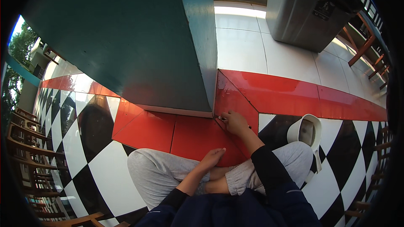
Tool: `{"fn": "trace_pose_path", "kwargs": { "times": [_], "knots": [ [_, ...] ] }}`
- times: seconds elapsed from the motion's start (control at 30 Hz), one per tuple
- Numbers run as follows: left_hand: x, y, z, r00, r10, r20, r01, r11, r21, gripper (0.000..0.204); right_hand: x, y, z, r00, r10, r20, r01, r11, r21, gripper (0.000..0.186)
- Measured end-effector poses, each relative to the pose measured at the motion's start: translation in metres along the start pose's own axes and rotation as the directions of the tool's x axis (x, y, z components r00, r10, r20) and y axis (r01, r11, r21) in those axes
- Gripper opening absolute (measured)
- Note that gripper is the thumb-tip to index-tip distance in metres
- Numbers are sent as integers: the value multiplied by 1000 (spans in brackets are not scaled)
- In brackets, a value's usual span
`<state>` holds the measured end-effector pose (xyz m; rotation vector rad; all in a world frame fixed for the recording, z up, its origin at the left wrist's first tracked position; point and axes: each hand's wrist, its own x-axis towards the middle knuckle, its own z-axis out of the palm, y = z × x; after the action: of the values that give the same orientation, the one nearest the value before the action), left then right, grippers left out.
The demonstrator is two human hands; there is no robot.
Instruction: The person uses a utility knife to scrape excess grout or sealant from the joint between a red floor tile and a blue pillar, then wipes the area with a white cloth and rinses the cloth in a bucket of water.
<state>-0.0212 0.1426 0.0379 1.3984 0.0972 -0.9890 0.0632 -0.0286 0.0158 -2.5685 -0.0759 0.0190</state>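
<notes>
My right hand [236,123] is closed around a slim tool [221,118] at the foot of the pillar's near corner. A short bright piece pokes out past the fingertips and a dark end shows behind the hand; its exact kind is hidden by my fingers. The tip is close to the seam between the red floor tiles [198,136] and the pillar [139,38]. Over my crossed legs, my left hand [213,158] is curled into a loose fist, with no object showing in it. A white plastic dipper [296,131] with a long handle stands beside my right knee.
The teal pillar rises directly before me. Black and white checkered tiles [111,176] spread around both sides. A grey bin [301,14] stands at the far right, near wooden furniture legs [364,48]. Wooden chairs [31,143] line the left side.
</notes>
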Motion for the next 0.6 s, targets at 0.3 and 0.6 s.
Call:
{"fn": "trace_pose_path", "kwargs": {
  "times": [0.3, 0.6],
  "knots": [
    [4, -7, -2, 999, 33, 5, -33, 999, 22, 32, -2, -9, 0, 998, 60, 18, -60, 998, -23, 23],
    [7, -9, -5, 1000, 23, 20, -23, 999, 24, 33, -8, -9, -1, 998, 51, 23, -51, 999, -10, 22]
  ]
}}
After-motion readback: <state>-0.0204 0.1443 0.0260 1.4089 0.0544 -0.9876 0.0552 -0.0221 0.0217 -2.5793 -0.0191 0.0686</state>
